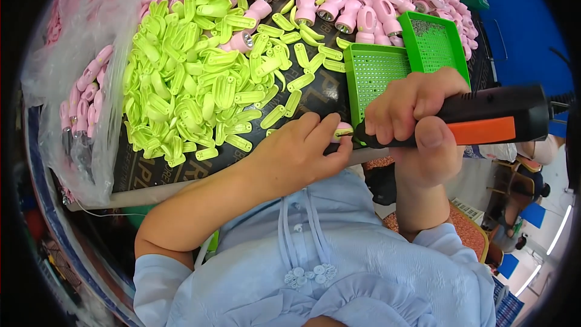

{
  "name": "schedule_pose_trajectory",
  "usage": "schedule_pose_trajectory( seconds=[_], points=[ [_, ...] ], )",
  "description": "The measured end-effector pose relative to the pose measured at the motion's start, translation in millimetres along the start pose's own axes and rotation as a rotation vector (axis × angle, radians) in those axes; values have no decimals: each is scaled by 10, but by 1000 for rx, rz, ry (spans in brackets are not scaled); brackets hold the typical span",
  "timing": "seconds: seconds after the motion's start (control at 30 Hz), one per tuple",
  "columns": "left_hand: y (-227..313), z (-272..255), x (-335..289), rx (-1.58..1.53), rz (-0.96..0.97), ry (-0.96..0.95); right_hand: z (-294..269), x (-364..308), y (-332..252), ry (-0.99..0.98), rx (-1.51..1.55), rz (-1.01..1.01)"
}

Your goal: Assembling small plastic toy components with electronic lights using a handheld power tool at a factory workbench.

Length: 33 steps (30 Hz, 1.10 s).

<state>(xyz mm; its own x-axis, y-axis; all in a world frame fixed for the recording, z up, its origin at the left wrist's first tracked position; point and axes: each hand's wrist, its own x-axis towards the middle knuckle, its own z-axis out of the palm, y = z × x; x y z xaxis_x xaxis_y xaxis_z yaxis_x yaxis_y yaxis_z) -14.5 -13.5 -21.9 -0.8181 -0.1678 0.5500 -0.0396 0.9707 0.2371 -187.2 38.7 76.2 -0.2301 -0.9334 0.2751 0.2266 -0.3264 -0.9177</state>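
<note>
Nearest the person, at the counter's (181,189) near edge, the left hand (296,151) pinches a small pink part (342,131), its grip closed on it with fingertips. Just right of it, the right hand (411,115) wraps a closed grip around a black and orange electric screwdriver (484,118), whose tip meets the part. Farther off, two green perforated trays (375,75) lie behind the hands, a heap of lime-green clips (193,79) spreads to the left, and pink housings (351,0) crowd the far side.
</note>
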Motion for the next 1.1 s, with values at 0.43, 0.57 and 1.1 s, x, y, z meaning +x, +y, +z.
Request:
schedule_pose_trajectory(
  seconds=[0.43,0.57,1.1],
  points=[
    [11,-15,0,-137,-65,-38,35,-77,-44,-136,-125,-10],
    [28,7,-1,-202,-130,-8,140,-132,-70,-118,-274,-6],
    [-127,-865,224,-137,-304,-82,-71,155,-121,206,-106,-166]
  ],
)
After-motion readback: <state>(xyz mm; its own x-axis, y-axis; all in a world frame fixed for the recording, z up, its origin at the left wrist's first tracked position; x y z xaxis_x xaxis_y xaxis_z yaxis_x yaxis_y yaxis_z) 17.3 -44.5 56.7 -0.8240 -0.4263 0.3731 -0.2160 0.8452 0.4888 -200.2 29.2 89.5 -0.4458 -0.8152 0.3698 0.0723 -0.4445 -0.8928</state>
